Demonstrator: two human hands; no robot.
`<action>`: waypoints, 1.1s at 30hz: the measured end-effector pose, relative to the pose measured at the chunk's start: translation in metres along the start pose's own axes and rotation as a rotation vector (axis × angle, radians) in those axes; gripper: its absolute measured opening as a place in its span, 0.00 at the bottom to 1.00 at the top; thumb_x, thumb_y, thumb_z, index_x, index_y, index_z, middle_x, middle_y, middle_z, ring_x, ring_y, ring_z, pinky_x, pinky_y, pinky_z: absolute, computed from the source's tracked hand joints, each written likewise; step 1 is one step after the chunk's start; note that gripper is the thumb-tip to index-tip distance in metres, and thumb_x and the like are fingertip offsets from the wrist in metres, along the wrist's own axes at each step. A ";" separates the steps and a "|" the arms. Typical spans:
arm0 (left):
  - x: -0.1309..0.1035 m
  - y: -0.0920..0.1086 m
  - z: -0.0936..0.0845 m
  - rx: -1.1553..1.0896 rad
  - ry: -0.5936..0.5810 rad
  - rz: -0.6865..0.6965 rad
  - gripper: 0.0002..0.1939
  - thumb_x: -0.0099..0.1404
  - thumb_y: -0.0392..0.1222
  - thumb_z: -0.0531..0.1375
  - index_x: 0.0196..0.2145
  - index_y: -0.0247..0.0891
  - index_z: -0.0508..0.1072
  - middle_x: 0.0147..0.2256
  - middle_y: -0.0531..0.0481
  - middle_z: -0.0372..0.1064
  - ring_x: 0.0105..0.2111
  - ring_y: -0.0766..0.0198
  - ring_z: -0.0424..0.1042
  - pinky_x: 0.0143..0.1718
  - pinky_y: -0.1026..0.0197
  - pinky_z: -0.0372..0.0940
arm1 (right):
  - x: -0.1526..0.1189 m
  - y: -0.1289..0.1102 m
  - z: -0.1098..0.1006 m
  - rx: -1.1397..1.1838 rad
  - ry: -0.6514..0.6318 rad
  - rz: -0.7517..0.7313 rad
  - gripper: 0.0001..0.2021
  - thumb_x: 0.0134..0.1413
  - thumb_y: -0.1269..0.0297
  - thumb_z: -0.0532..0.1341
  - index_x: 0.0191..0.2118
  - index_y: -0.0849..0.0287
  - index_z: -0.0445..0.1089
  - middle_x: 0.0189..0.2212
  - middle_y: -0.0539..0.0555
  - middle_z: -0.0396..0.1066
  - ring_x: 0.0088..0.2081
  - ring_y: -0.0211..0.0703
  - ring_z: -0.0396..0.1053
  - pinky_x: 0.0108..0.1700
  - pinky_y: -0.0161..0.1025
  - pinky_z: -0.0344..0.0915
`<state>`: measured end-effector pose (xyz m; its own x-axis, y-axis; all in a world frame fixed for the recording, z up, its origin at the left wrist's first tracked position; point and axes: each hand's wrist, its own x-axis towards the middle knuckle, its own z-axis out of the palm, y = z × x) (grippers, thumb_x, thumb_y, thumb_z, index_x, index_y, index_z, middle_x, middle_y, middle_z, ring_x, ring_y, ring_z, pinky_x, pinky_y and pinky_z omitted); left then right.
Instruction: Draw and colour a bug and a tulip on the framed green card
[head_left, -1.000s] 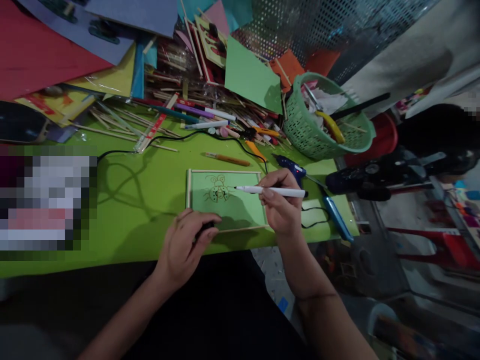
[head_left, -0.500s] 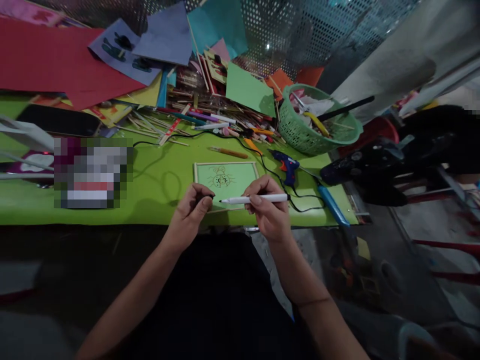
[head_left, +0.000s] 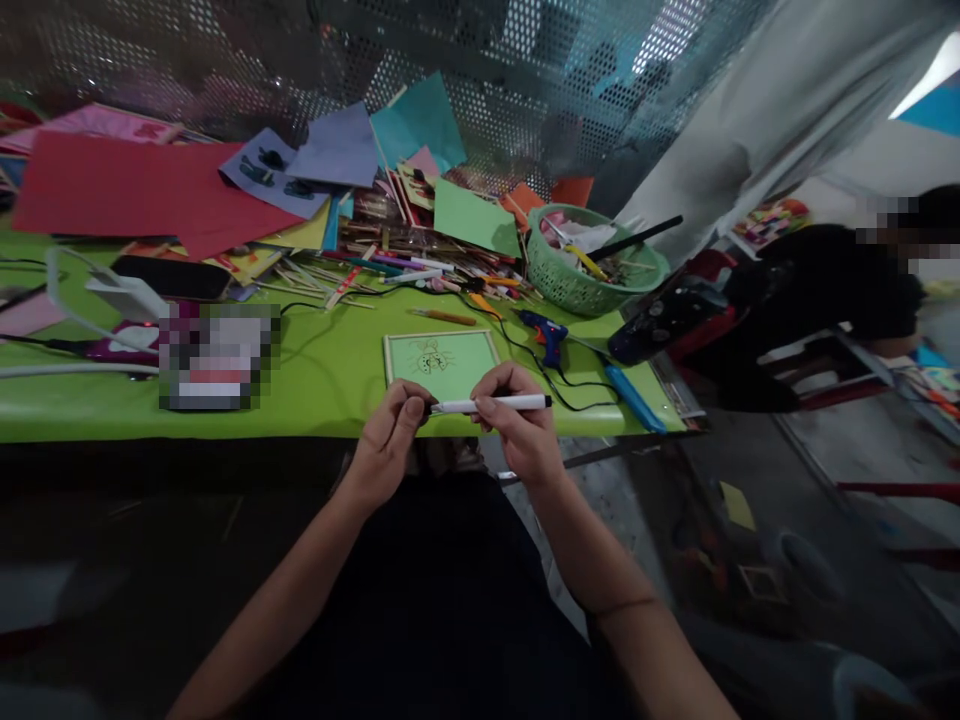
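In my right hand (head_left: 517, 415) is a white marker (head_left: 491, 404), pinched so that its tip points left. My left hand (head_left: 394, 430) is closed on a small black marker cap (head_left: 430, 408), which meets the marker's tip; whether the tip sits inside it I cannot tell. Just beyond both hands lies a green card (head_left: 461, 360) edged with thin wooden sticks. A cartoon animal with black and brown lines is drawn on it, and my fingers cover part of its near edge.
Behind the card lie a brown-handled tool (head_left: 442, 316) and a blue glue gun (head_left: 547, 335) with its cord. A green basket (head_left: 574, 285) stands back right, beside piled sticks and coloured paper (head_left: 135, 190). A person in black (head_left: 832, 290) sits at the right.
My hands have come together, bringing the marker tip to the black cap. The view has tilted up, showing more of the person at the right.
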<state>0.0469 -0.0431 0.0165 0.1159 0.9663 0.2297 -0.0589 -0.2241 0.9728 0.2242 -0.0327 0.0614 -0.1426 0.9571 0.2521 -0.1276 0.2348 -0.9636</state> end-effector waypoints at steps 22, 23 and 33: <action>0.001 0.013 0.021 -0.105 0.002 0.001 0.12 0.73 0.52 0.53 0.44 0.44 0.70 0.39 0.51 0.64 0.36 0.64 0.63 0.40 0.61 0.62 | -0.004 0.029 0.021 0.208 0.120 -0.157 0.05 0.53 0.64 0.63 0.29 0.54 0.66 0.25 0.47 0.63 0.29 0.40 0.61 0.33 0.39 0.60; 0.005 0.012 0.020 -0.097 0.018 -0.006 0.13 0.73 0.53 0.53 0.44 0.44 0.70 0.38 0.51 0.64 0.35 0.64 0.63 0.39 0.61 0.63 | 0.001 0.030 0.019 0.189 0.104 -0.136 0.06 0.54 0.63 0.63 0.29 0.54 0.66 0.25 0.47 0.63 0.29 0.39 0.61 0.33 0.38 0.59; 0.141 -0.023 -0.067 0.332 0.481 0.062 0.12 0.73 0.48 0.51 0.35 0.41 0.68 0.27 0.51 0.60 0.28 0.60 0.62 0.32 0.58 0.59 | 0.124 0.055 -0.029 -0.900 -0.081 -0.125 0.19 0.64 0.63 0.55 0.59 0.56 0.60 0.47 0.57 0.72 0.41 0.43 0.72 0.45 0.41 0.68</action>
<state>-0.0023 0.1068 0.0241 -0.3455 0.8814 0.3221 0.2711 -0.2348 0.9335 0.2276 0.1038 0.0373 -0.2518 0.9090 0.3323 0.6625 0.4121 -0.6255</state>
